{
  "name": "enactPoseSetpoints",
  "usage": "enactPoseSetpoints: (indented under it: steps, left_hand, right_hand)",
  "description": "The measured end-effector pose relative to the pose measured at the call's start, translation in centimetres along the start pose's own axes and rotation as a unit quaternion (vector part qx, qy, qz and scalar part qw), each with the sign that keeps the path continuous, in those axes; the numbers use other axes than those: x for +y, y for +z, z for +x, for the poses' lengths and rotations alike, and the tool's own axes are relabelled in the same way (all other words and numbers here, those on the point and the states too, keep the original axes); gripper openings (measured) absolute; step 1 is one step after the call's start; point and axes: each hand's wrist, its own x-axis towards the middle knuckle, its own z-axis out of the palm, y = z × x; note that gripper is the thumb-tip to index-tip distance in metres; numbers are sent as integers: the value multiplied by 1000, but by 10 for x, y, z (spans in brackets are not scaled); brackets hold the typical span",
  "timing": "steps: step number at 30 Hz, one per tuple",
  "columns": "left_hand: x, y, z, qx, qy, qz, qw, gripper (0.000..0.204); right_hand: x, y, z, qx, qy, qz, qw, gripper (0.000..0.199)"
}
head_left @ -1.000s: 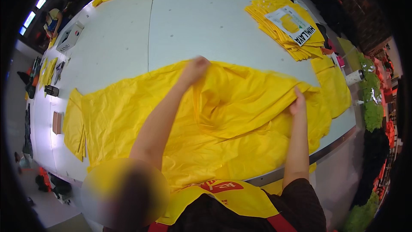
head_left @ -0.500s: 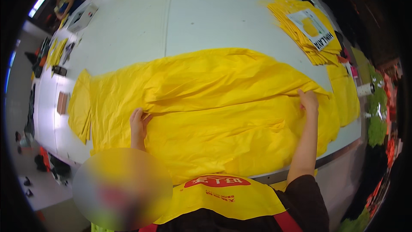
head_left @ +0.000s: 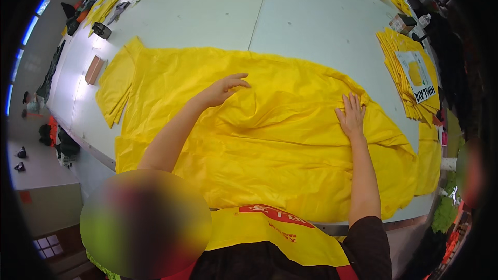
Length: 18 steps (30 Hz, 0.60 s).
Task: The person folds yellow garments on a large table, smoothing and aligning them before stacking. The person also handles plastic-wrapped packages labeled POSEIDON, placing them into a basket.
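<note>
At the far left of the pale counter [head_left: 207,15] sits a small brown block [head_left: 94,69], just beside the left end of a big yellow garment [head_left: 270,155] that is spread across most of the near half of the counter, its near edge hanging over the rim in front of the person. A folded flap of the same yellow sheet lies at its left end. The left hand [head_left: 222,89] rests on the garment a little left of centre, toward the far edge, fingers loosely spread and slightly curled, pinching nothing. The cloth between the hands is rumpled into soft ridges. The right hand [head_left: 351,116] lies flat on the garment right of centre, fingers straight and close together, palm pressing the fabric down. Further right, near the counter's far right edge, a stack of folded yellow pieces [head_left: 410,72] lies apart from the garment, with a white printed sheet [head_left: 417,75] on top.
</note>
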Motion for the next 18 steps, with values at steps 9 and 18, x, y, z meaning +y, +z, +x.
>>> enactPoseSetpoints:
  steps: [9, 18]
  left_hand:
    - [27, -23, 0, 172, -134, -600, 770, 29]
    - [-34, 48, -44, 481, -174, -432, 743, 42]
  right_hand:
    - [9, 14, 2, 47, 55, -4, 997, 60]
    - [-4, 13, 12, 32, 105, -80, 991, 61]
